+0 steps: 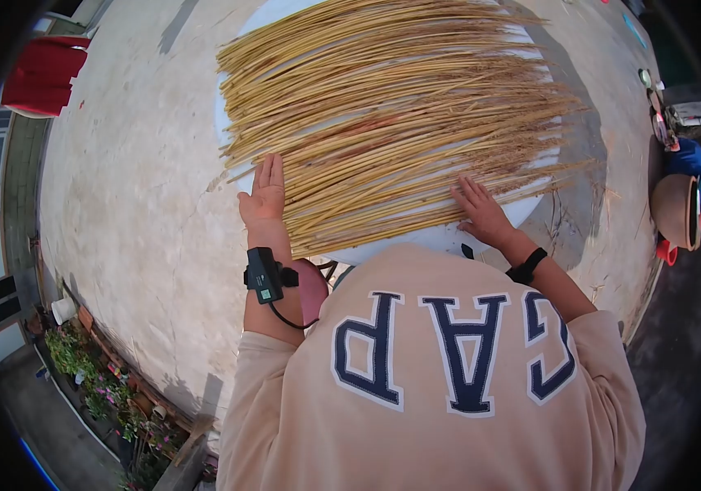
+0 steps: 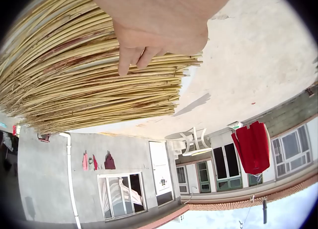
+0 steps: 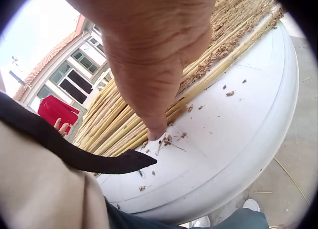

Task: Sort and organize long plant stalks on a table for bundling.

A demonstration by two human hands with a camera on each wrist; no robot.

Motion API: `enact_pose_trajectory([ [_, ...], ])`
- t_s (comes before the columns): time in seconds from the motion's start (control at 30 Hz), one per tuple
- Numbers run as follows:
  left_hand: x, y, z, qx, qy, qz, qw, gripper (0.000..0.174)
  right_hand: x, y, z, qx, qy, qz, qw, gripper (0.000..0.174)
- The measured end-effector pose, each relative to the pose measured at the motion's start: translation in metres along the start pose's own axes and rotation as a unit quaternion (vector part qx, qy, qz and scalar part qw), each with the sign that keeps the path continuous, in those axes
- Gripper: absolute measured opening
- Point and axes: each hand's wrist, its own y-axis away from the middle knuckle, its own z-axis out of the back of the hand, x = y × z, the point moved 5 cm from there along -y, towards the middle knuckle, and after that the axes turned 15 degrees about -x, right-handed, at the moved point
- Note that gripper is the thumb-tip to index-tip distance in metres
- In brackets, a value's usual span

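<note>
Long dry yellow stalks with brown seed heads [image 1: 383,123] lie side by side across a round white table [image 3: 238,124]. Their cut ends are at the left in the head view, the seed heads at the right. My left hand [image 1: 265,192] is at the cut ends, its fingers straight and close together against them. Toward the seed-head side, my right hand [image 1: 484,213] rests on the nearest stalks with fingers spread. In the right wrist view its thumb [image 3: 157,132] reaches down by the edge of the stalks; its other fingers are hidden there.
Loose brown seed bits [image 3: 169,139] dot the tabletop near me. Pale concrete ground [image 1: 138,180] surrounds the table. A red garment [image 1: 46,75] hangs at the far left. A large clay pot [image 1: 676,211] stands at the right, and potted plants [image 1: 97,368] line the lower left.
</note>
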Motion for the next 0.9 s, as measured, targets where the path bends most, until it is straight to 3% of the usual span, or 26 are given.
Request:
enact_pose_trajectory([
  [0.2,-0.003,-0.014,0.017,-0.024,-0.031,-0.007,0.999,0.072,-0.013,-0.007,-0.019,-0.06,0.053,0.035,0.996,0.073],
  [0.33,-0.003,-0.023,0.023,-0.023,-0.039,0.008,0.999,0.072,-0.016,-0.021,-0.012,-0.031,0.064,0.016,0.997,0.066],
  [0.43,-0.003,-0.029,0.025,-0.035,-0.058,0.003,0.998,0.072,-0.017,-0.025,-0.001,-0.014,0.033,-0.013,0.999,0.059],
  [0.5,-0.002,-0.031,0.025,-0.038,-0.072,0.0,0.997,0.072,-0.022,-0.026,0.012,-0.071,-0.082,-0.104,0.989,0.051],
  [0.63,0.001,-0.031,0.025,-0.051,-0.127,-0.028,0.99,0.073,-0.041,-0.027,0.026,-0.138,-0.094,-0.14,0.976,0.043],
  [0.7,0.002,-0.032,0.026,-0.055,-0.138,-0.032,0.988,0.073,-0.07,-0.022,0.02,-0.147,-0.248,-0.334,0.897,0.035],
  [0.73,0.002,-0.032,0.027,-0.058,-0.149,-0.039,0.986,0.074,-0.08,-0.022,0.021,-0.148,-0.248,-0.335,0.897,0.035],
  [0.8,0.006,-0.028,0.026,-0.063,-0.171,-0.048,0.982,0.074,-0.101,-0.019,0.026,-0.235,-0.376,-0.374,0.815,0.038],
  [0.83,0.008,-0.026,0.026,-0.068,-0.192,-0.057,0.977,0.074,-0.098,-0.022,0.039,-0.229,-0.41,-0.407,0.784,0.037],
  [0.87,0.009,-0.026,0.026,-0.068,-0.192,-0.055,0.977,0.074,-0.097,-0.024,0.049,-0.229,-0.409,-0.408,0.783,0.037],
  [0.9,0.01,-0.025,0.027,-0.071,-0.21,-0.061,0.973,0.073,-0.099,-0.023,0.055,-0.246,-0.445,-0.424,0.75,0.033],
])
